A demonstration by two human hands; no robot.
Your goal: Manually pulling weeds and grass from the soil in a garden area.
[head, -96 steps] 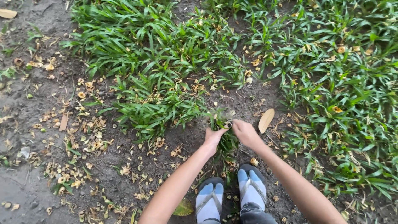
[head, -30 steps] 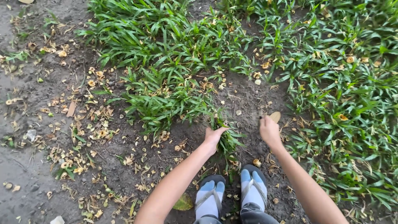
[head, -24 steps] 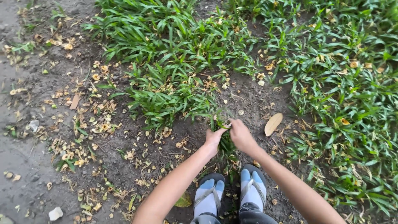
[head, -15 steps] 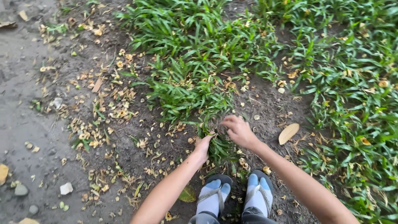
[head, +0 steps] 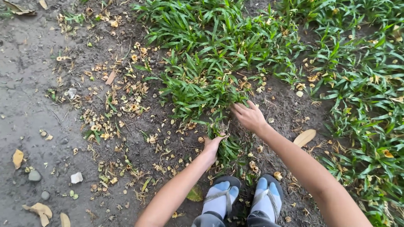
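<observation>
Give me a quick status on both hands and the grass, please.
Left hand gripping a grass bunch. Right hand open, fingers at the grass clump. Nothing in the way.

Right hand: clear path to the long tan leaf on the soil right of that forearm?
Probably yes. The right hand is at the grass clump, fingers spread, apparently holding nothing; the tan leaf lies uncovered on bare soil beside its forearm.

Single head view, looking steeply down, near ground [head: 38,105].
</observation>
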